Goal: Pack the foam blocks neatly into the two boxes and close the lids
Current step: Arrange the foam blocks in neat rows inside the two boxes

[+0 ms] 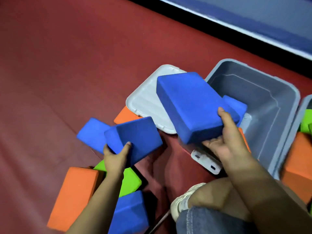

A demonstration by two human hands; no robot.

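Foam blue slab (194, 105) | right hand (224, 141) grips | grey box (270, 92) open

No readable text, label, brand or number shows on anything here.

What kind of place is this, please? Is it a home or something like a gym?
Probably a gym or play room, not a home, though I cannot be sure. The floor is a red mat, a blue padded edge runs along it, and many foam blocks lie beside a grey box.
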